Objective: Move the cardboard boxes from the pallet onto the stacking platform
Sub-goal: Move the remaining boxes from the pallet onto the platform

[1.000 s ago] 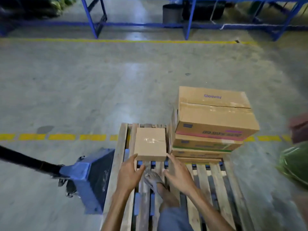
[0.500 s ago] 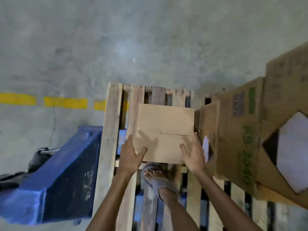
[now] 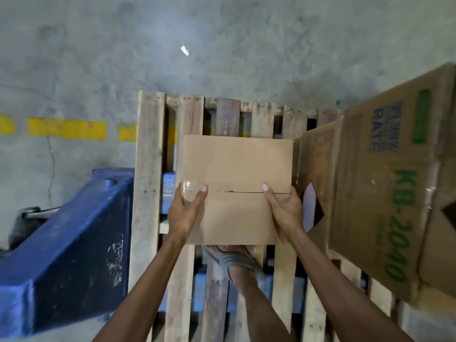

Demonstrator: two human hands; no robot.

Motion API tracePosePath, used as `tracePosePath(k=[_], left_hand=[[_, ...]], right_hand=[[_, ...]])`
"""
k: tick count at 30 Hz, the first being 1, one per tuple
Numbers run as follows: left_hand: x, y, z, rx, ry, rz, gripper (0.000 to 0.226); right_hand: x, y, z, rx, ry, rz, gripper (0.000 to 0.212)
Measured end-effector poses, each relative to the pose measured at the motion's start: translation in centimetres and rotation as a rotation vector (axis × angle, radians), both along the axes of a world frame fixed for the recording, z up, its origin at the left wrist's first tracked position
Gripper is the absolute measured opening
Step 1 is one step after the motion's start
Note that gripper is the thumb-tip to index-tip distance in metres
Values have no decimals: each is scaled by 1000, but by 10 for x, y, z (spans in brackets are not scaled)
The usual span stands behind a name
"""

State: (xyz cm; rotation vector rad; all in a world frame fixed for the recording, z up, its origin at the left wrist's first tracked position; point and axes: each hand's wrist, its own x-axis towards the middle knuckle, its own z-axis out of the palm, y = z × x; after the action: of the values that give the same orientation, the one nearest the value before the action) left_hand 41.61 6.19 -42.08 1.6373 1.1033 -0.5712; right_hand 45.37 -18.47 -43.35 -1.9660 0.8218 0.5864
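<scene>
A small plain cardboard box [image 3: 237, 169] is over the wooden pallet [image 3: 148, 169], near its far left part. My left hand [image 3: 185, 211] grips the box's left side, thumb on the top by a strip of clear tape. My right hand [image 3: 283, 213] grips its right side, thumb on the top seam. Whether the box rests on the slats or is lifted off them, I cannot tell. To the right stands a stack of larger printed cardboard boxes [image 3: 385, 193], close against the small box.
A blue pallet jack [image 3: 69, 243] sits against the pallet's left side. My sandalled foot [image 3: 237, 265] stands on the pallet slats just below the box. Grey concrete floor with a dashed yellow line [image 3: 66, 129] lies to the left and beyond.
I have leaned in over the pallet, so the view now looks straight down. Both hands went from reaching toward the small box to gripping its sides, and it has come nearer to me.
</scene>
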Motion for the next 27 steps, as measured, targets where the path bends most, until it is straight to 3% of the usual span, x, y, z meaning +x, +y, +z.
tracePosePath(k=[2,5,8,12,15,19,22,26,27], left_hand=[[-22,4,39,53,-44,1,71],[-61,12,111,150,-76,-7,64],[-112,12,193,244,-76,-10,63],[-191,-2,299,278,-97,-43,85],[-257,-34,387,290,-172,-88,74],[-323,-105,493,273,-367,-240,58],[-347,-177,565,224,-506,-407,61],[-355,-285,650,172,-702,-653,69],[-361,-319,678,171,-766,-716,69]], right_hand=[[-22,5,34,28,-57,10,75],[-62,13,100,72,-149,47,69],[-110,15,176,56,-205,85,62],[-183,2,283,48,-251,114,59],[-253,-31,373,-9,-309,111,58],[-357,-103,500,-131,-432,-33,44],[-431,-171,589,-262,-526,-220,31],[-502,-266,680,-465,-563,-429,79],[-524,-292,705,-517,-579,-477,83]])
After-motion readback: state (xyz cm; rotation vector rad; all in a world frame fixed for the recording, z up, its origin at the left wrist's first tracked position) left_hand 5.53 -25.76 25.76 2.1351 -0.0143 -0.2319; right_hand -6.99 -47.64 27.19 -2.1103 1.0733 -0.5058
